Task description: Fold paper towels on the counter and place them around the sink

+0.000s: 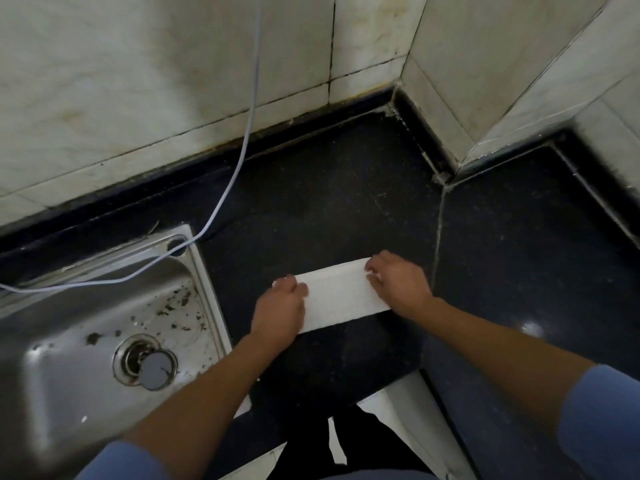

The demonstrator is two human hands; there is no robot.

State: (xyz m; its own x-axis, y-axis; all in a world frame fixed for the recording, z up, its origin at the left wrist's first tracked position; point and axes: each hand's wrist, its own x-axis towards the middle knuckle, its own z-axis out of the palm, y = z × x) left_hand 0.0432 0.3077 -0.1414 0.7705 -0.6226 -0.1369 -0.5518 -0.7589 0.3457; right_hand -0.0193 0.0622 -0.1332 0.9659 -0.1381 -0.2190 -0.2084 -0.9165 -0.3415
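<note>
Paper towel [341,299] on black counter [346,202] beside sink [69,341]; left hand [280,306], right hand [398,282] fingers [377,268] grip ends.

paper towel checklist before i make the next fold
1. towel flat on counter: ok
2. left hand grips its left end: ok
3. right hand grips its right end: ok
4. towel apart from sink rim: ok
5. cord away from towel: ok
6. edges aligned under the hands: cannot tell
</note>
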